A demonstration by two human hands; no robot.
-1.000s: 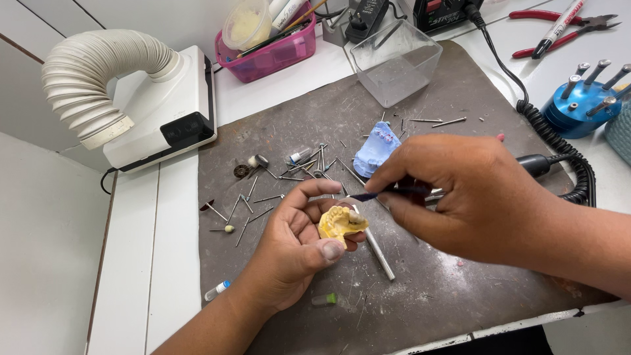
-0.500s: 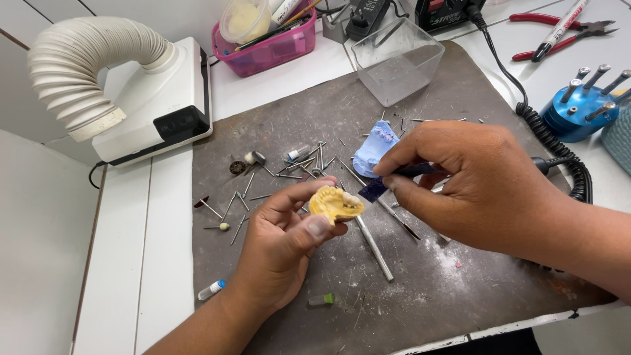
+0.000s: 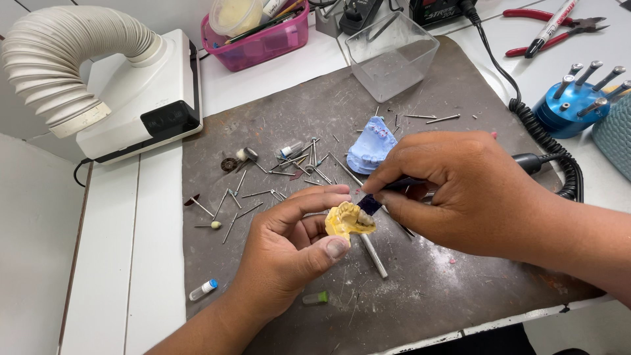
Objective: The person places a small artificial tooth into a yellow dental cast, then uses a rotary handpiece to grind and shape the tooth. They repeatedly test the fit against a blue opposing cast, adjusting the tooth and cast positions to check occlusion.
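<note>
My left hand (image 3: 289, 243) pinches a small yellow dental cast (image 3: 347, 220) between thumb and fingers, just above the dark work mat (image 3: 453, 289). My right hand (image 3: 460, 190) grips a thin dark hand tool (image 3: 378, 197) like a pen, its tip touching the cast's teeth. A blue dental cast (image 3: 371, 144) lies on the mat just behind my hands. A metal rod (image 3: 373, 255) rests on the mat under the yellow cast.
Several loose burs and pins (image 3: 263, 187) are scattered over the mat's left half. A clear plastic box (image 3: 391, 56) and pink basket (image 3: 259, 39) stand at the back. A white suction unit with ribbed hose (image 3: 118, 92) sits left. A blue bur stand (image 3: 572, 102), coiled cable (image 3: 552, 148) and pliers (image 3: 559, 29) are right.
Both hands have drifted slightly toward the mat's middle, and the tool tip has come onto the yellow cast. The grip of each hand is unchanged.
</note>
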